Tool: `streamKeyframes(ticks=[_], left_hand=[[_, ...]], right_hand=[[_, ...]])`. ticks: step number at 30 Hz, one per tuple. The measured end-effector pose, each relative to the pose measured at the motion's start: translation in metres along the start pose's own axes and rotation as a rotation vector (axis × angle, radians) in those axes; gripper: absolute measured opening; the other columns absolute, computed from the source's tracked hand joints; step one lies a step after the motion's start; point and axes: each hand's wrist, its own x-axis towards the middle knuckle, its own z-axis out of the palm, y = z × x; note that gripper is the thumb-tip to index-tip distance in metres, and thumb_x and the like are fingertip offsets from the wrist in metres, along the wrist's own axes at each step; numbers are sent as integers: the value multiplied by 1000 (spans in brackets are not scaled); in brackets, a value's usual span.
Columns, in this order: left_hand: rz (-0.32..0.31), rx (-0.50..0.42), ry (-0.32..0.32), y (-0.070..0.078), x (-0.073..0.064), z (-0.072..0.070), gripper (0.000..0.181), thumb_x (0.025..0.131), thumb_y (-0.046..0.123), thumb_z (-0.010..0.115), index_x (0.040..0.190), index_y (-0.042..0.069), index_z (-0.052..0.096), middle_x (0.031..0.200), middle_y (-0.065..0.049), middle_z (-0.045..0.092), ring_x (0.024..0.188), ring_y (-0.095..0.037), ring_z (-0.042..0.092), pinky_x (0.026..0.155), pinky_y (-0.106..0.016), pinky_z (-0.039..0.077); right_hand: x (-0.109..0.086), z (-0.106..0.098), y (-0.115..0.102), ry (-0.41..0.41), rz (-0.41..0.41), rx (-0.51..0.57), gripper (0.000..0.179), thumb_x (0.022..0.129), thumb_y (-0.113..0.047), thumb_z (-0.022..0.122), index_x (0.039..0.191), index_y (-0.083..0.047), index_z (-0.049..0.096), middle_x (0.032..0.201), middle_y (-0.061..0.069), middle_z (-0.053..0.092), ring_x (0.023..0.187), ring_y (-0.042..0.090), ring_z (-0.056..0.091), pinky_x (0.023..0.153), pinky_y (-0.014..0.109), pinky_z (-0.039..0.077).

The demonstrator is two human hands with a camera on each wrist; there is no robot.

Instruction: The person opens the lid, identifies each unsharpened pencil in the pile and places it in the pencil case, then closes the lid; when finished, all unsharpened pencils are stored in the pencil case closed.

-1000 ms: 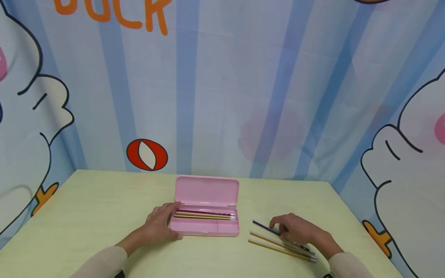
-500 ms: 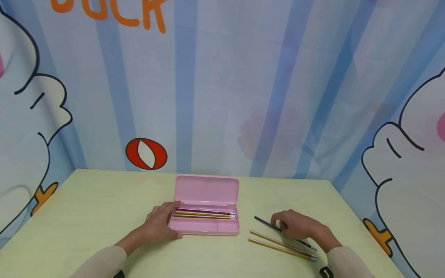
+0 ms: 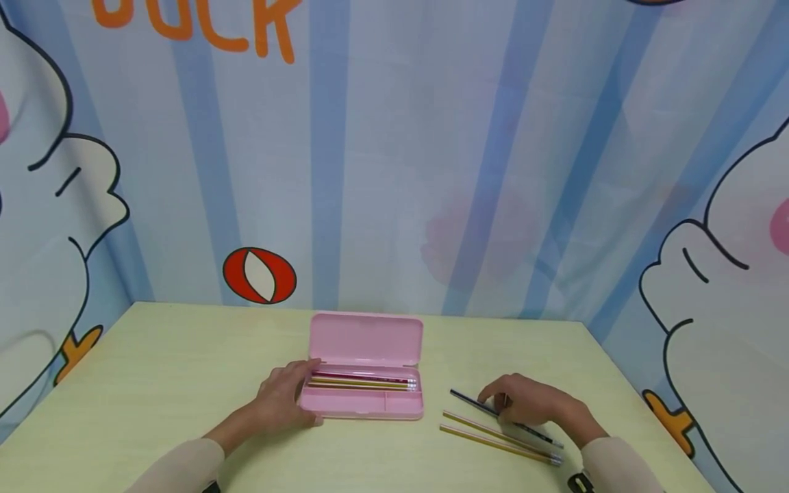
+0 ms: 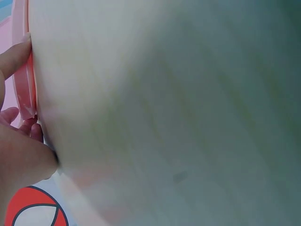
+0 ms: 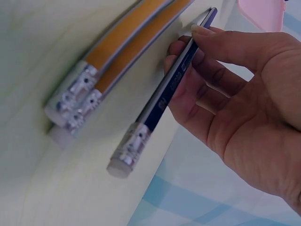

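1. We see a blue-striped fabric backdrop (image 3: 394, 171) (lightly creased) behind a pale yellow tabletop (image 3: 216, 356).
2. We find orange lettering (image 3: 261, 34) above a printed red-and-white oval (image 3: 259, 275).
3. White cartoon figures (image 3: 40, 281) flank the tabletop.

place: staged, booth-like | cartoon-printed striped cloth backdrop (image 3: 394, 150) behind and beside pale table (image 3: 197, 363)

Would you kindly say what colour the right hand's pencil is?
The pencil is mostly dark blue, clearest in the right wrist view.

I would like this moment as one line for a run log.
left hand: grips open case | right hand: pinches dark pencil | in case: pencils | on table: two yellow pencils
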Motion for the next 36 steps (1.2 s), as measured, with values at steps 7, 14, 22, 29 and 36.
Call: streamKeyframes(ticks=[7, 14, 22, 29, 36], left_hand=[[-1, 2, 0, -1, 2, 1, 94, 70, 25, 90, 151, 20, 42, 153, -14, 43, 126, -34, 40, 106, -62, 32], [0, 3, 6, -1, 1, 2, 94, 69, 25, 91, 150, 20, 43, 153, -13, 44, 125, -33, 40, 105, -61, 33], [-9, 4, 3, 0, 1, 0, 93, 70, 24, 90, 150, 20, 43, 152, -13, 44, 126, -34, 40, 106, -62, 33], [1, 14, 4, 0, 1, 0, 93, 69, 25, 91, 150, 18, 44, 152, -15, 44, 126, -35, 41, 106, -63, 32], [3, 12, -2, 0, 2, 0, 95, 69, 25, 91, 150, 15, 43, 152, -17, 44, 127, -36, 40, 107, -64, 32]], right_hand=[[1, -1, -3, -20, -3, -8, 42, 87, 7, 65, 127, -5, 67, 109, 5, 71, 99, 19, 68, 80, 30, 54], [4, 0, -3, -23, -32, 24, 43, 88, 7, 65, 130, -4, 65, 105, 4, 71, 93, 13, 67, 77, 26, 53], [6, -6, -6, -6, -82, 55, 47, 88, 6, 64, 134, -4, 62, 101, 7, 70, 86, 9, 63, 73, 26, 52], [11, -14, -14, 2, -100, 67, 47, 89, 6, 63, 135, -4, 61, 102, 12, 70, 87, 17, 67, 73, 25, 53], [22, -23, -29, 11, -153, 16, 46, 91, 7, 61, 136, -2, 60, 103, 16, 70, 92, 26, 71, 76, 25, 55]])
